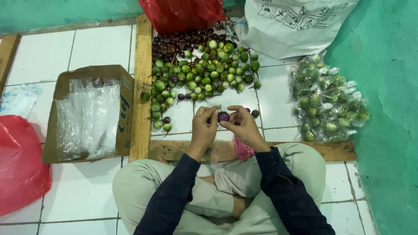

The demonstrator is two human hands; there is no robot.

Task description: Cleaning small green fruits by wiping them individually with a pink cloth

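I sit cross-legged on a white tiled floor. Both hands meet over the tiles in front of my knees, gripping one small round purple eggplant (223, 116) between the fingertips. My left hand (204, 126) holds its left side and my right hand (242, 125) closes around its right side. Just beyond my hands lies a heap of small round green and purple eggplants (201, 69), spread across the tiles. A few loose ones (162, 122) lie to the left of my left hand.
Clear bags filled with green eggplants (326, 102) are piled at the right by a green wall. A cardboard box holding empty clear plastic bags (87, 114) lies at the left. Red plastic bags (17, 165) (183, 13) and a white sack (291, 26) border the area. Wooden strips (143, 87) frame the heap.
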